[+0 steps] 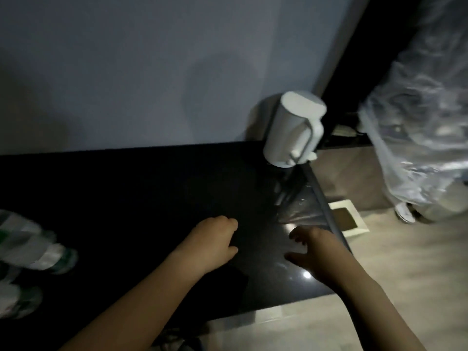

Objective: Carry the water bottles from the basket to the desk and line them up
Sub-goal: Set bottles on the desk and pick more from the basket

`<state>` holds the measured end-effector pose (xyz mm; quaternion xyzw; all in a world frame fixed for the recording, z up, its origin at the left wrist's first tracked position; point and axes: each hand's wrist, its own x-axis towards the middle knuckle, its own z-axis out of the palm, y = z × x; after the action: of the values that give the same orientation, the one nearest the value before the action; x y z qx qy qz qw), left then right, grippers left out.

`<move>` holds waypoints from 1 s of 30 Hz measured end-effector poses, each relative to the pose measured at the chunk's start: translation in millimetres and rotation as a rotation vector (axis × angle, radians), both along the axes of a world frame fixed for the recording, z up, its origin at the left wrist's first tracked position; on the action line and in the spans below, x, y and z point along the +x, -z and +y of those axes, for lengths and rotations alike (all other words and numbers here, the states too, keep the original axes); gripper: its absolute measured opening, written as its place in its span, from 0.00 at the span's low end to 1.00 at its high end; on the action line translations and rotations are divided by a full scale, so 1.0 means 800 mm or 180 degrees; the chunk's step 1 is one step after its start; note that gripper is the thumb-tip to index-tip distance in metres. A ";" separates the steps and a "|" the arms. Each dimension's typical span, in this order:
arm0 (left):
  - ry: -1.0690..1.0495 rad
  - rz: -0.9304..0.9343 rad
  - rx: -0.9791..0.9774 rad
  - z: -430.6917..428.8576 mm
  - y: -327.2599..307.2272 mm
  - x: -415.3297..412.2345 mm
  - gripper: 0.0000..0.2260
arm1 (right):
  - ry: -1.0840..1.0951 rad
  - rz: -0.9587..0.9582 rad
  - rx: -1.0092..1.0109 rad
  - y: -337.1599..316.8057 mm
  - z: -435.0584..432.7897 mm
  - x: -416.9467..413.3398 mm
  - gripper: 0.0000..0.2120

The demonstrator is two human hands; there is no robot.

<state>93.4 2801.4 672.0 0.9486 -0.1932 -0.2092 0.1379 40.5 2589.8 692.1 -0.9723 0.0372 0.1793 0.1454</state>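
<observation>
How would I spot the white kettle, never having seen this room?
Start at the black desk against the pale wall. Follow its back edge to the far right corner, where the white kettle stands. It is the only white thing with a handle; the water bottles at the left edge carry green-and-white labels.

Black glossy desk (152, 198), set against a pale wall. Left hand (212, 239) and right hand (316, 252) are over its near right part. Kettle (293, 133), white, stands at the far right corner, well beyond the right hand. Clear film (296, 206) lies crumpled on the top just ahead of the right hand, along the grey edge strip (326, 206). Bottles (38, 249), blurred, with green caps and labels, sit well apart to the left of the left hand.
</observation>
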 end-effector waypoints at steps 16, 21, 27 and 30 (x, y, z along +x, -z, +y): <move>0.2173 -0.0127 -0.0159 -0.385 -0.017 -0.092 0.13 | 0.2223 -0.0060 0.0158 -0.001 -0.297 -0.229 0.20; 0.2756 -0.0104 -0.0063 -0.485 -0.003 -0.106 0.18 | 0.2803 0.0013 0.0183 0.004 -0.358 -0.271 0.20; 0.3232 -0.0115 -0.0220 -0.608 0.003 -0.098 0.17 | 0.3338 -0.0011 0.0108 0.003 -0.440 -0.281 0.20; 0.3387 -0.0172 -0.0212 -0.664 -0.001 -0.081 0.17 | 0.3499 -0.0007 0.0083 -0.003 -0.482 -0.267 0.20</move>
<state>28.2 2269.8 672.7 0.7197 -0.6576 -0.2195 0.0378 -173.4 2204.4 694.4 -0.8079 0.5373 0.0763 0.2298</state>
